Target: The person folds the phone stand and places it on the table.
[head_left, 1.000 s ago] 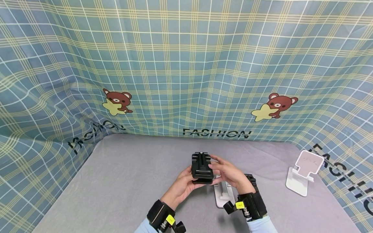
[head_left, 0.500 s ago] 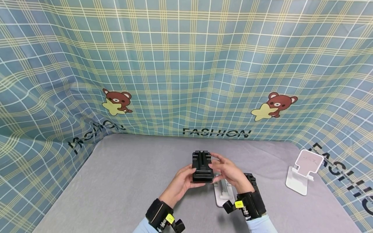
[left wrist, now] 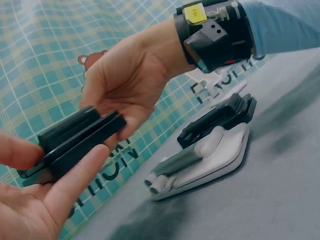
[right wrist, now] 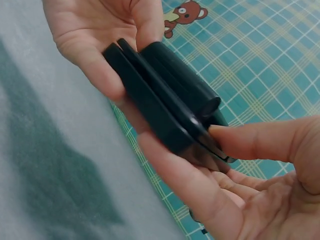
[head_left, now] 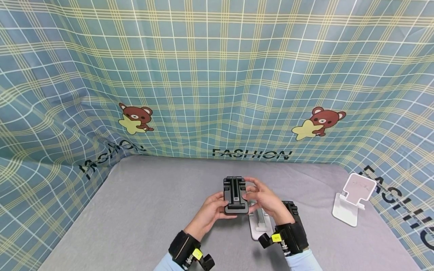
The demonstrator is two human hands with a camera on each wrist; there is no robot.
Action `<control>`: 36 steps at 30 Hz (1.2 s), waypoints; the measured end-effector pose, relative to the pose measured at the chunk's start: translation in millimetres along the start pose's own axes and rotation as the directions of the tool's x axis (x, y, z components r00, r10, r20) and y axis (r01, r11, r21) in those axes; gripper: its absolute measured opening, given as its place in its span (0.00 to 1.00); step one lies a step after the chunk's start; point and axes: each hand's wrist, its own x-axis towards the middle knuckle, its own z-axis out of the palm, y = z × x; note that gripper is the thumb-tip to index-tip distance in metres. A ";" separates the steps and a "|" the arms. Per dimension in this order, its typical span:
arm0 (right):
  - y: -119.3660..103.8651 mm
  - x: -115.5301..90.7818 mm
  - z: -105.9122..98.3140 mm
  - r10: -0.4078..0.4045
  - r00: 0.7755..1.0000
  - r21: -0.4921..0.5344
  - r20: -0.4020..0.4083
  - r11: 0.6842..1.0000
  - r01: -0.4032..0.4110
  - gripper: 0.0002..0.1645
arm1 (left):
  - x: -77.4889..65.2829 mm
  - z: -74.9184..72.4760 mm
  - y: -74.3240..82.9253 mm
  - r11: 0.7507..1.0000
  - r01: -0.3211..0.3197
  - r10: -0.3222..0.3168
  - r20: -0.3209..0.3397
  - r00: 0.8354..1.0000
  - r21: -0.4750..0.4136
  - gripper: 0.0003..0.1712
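Note:
Both hands hold a folded black phone stand [head_left: 235,195] above the table. My left hand [head_left: 207,214] grips its left side, with the thumb on the face and fingers beneath. On the opposite side my right hand [head_left: 266,199] pinches the edge between thumb and fingers. The stand's hinged end points away, and its arm lies flat along the face. Stacked plates with a narrow slit between them show in the right wrist view. Below the right hand lies a folded white phone stand [left wrist: 200,162], with another folded black phone stand [left wrist: 217,118] beside it.
An unfolded white phone stand [head_left: 345,212] with a pinkish plate stands at the right of the grey cloth-covered table [head_left: 152,210]. A checked curtain [head_left: 217,86] with bear prints rises behind the table and along both sides.
The held black phone stand has tilted, so its face now turns more toward the head camera and the arm's length shows. Both hands keep their hold and have barely shifted.

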 end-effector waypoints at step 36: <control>15.7 -4.6 47.2 0.029 0.981 -0.683 -0.190 0.715 -0.153 0.22 | -5.2 -4.3 -17.7 0.700 0.108 0.051 -0.200 0.978 0.706 0.22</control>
